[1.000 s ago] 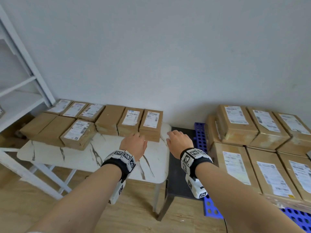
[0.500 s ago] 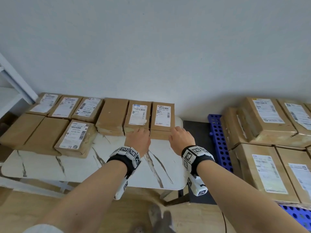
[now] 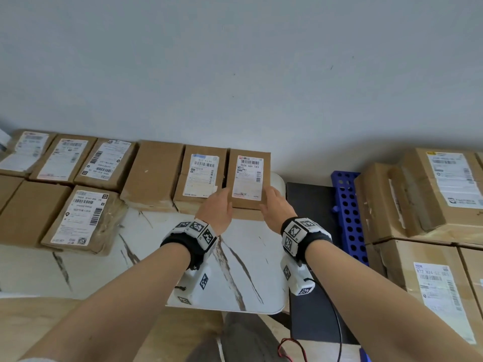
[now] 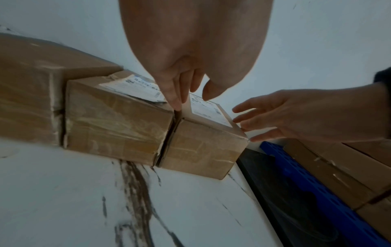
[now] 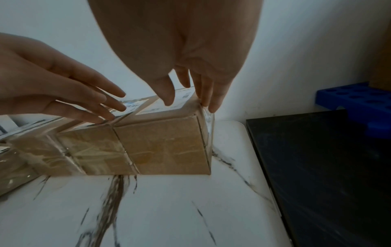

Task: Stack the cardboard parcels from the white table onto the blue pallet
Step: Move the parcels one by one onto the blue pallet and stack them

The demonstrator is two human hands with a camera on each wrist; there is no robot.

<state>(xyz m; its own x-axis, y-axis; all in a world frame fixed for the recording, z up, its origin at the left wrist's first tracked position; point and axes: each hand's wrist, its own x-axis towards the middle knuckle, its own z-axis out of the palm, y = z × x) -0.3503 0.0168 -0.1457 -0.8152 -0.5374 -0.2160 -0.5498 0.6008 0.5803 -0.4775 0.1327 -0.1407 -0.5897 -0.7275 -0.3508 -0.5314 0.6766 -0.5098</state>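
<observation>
The rightmost cardboard parcel [image 3: 248, 178] [image 4: 203, 150] [image 5: 165, 145], with a white label on top, lies at the right end of the white marble-pattern table [image 3: 248, 270]. My left hand [image 3: 217, 207] [image 4: 180, 86] has straight fingers sliding into the gap between this parcel and its labelled neighbour [image 3: 201, 176]. The thumb hovers over the top. My right hand [image 3: 274, 205] [image 5: 190, 80] lays straight fingers on the parcel's right side, thumb above the label. The parcel rests flat on the table. The blue pallet [image 3: 347, 218] [image 5: 355, 100] stands to the right.
Several more parcels [image 3: 78, 218] fill the table's back and left. Stacked parcels [image 3: 431, 194] cover the pallet. A black surface [image 3: 311, 218] [image 5: 317, 167] lies between table and pallet. A grey wall is close behind. A red and black cable [image 3: 337, 335] hangs from my right wrist.
Both hands moved forward from the table's near part to flank the rightmost parcel. The view has come closer and turned left.
</observation>
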